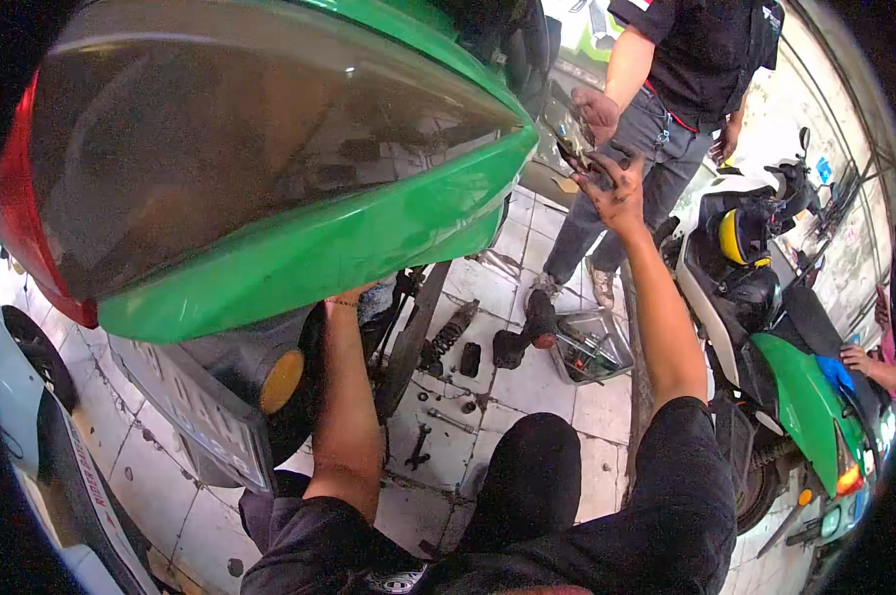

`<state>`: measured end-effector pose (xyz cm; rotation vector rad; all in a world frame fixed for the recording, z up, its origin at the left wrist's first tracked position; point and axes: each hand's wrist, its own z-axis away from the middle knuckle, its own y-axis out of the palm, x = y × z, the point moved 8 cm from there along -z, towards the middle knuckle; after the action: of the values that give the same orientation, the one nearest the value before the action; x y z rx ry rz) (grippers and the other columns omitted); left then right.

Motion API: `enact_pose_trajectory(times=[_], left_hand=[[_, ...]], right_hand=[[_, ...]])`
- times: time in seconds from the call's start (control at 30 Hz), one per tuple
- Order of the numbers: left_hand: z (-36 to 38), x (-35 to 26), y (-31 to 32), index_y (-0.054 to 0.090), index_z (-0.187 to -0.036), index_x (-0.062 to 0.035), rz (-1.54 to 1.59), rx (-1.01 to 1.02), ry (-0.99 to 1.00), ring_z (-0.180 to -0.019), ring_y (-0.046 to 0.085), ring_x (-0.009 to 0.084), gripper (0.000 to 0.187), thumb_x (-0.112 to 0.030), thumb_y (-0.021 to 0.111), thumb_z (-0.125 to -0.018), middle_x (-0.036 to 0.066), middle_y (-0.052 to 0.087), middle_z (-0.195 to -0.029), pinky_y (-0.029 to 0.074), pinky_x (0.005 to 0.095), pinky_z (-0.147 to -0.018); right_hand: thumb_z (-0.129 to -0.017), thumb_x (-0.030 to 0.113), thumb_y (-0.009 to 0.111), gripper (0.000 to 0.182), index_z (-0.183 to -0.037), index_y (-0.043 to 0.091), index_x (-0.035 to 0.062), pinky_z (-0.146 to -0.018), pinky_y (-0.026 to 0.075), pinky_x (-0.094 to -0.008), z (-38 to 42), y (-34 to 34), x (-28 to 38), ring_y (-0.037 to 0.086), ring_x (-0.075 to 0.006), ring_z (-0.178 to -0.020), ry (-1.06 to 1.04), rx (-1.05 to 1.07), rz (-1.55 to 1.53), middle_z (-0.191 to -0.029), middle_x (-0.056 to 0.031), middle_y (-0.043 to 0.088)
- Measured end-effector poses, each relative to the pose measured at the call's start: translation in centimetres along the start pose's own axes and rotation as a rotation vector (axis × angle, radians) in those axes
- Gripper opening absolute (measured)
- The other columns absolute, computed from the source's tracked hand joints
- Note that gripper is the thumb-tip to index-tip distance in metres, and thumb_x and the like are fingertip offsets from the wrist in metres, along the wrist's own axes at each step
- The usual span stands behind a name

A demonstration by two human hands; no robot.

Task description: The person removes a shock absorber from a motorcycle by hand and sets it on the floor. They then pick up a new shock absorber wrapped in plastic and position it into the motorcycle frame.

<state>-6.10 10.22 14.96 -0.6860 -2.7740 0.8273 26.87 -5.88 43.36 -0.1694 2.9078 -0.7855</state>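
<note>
My left hand [353,296] reaches in beneath the green tail panel [368,233] of a motor scooter, beside the rear wheel area. Its fingers are hidden there; only the wrist with a thin bracelet and the back of the hand show. My right hand [614,188], its fingers blackened, is raised with fingers bent around a small dark part [573,149] that I cannot make out. A co-worker's hand [597,111] is right at that same part, just above my fingertips.
On the tiled floor lie a shock absorber [455,332], a wrench [419,447], several small bolts and washers, and a cordless power tool [537,327]. A tray of tools [592,347] stands beside it. Another green scooter [800,397] is parked at right; a co-worker [701,69] stands ahead.
</note>
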Motion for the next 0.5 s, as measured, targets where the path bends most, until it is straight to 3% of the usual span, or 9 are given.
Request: enact_pose_trajectory(times=[0.13,0.23,0.3,0.33,0.5], left_hand=[[0.0,-0.2,0.3,0.049,-0.129,-0.0131,-0.020,-0.006,0.028,-0.122,0.041,0.0334,0.049,-0.039,0.048,-0.086,0.012,0.046,-0.133,0.031,0.0495,-0.102],[0.2,-0.3,0.7,0.049,-0.128,-0.0132,-0.059,-0.005,0.056,-0.122,0.041,0.0334,0.049,-0.039,0.048,-0.086,0.012,0.046,-0.132,0.031,0.0496,-0.102],[0.3,-0.2,0.9,0.049,-0.128,-0.0132,-0.086,-0.007,0.074,-0.121,0.041,0.0334,0.049,-0.039,0.048,-0.086,0.012,0.046,-0.132,0.032,0.0496,-0.102],[0.4,-0.2,1.0,0.049,-0.128,-0.0132,-0.091,-0.010,0.078,-0.121,0.041,0.0335,0.049,-0.039,0.048,-0.086,0.012,0.047,-0.132,0.032,0.0497,-0.102],[-0.2,0.0,-0.9,0.051,-0.126,-0.0126,0.065,-0.067,0.006,-0.119,0.043,0.0336,0.051,-0.041,0.053,-0.083,0.012,0.049,-0.130,0.033,0.0492,-0.101]], right_hand=[[-0.063,0.035,0.080,0.053,-0.111,0.063,0.0200,-0.089,0.044,-0.0397,-0.1,0.0,0.4,0.050,-0.0348,-0.104,-0.013,-0.040,0.035,-0.116,-0.0180,0.041],[-0.061,0.027,0.082,0.057,-0.113,0.060,0.0173,-0.089,0.043,-0.0418,-0.6,-0.2,0.6,0.048,-0.0375,-0.105,-0.043,-0.050,-0.012,-0.112,-0.0211,0.044],[-0.061,0.038,0.081,0.064,-0.118,0.058,0.0216,-0.090,0.044,-0.0424,-0.7,0.6,-0.6,0.048,-0.0368,-0.106,0.128,0.074,-0.028,-0.115,-0.0209,0.040],[-0.060,0.040,0.081,0.067,-0.119,0.057,0.0213,-0.092,0.043,-0.0423,-1.1,0.2,0.1,0.047,-0.0375,-0.107,0.038,0.032,-0.026,-0.114,-0.0227,0.040],[-0.060,0.040,0.081,0.069,-0.121,0.055,0.0198,-0.093,0.042,-0.0413,-1.5,0.8,-0.4,0.047,-0.0376,-0.107,0.067,0.080,-0.024,-0.113,-0.0233,0.040]])
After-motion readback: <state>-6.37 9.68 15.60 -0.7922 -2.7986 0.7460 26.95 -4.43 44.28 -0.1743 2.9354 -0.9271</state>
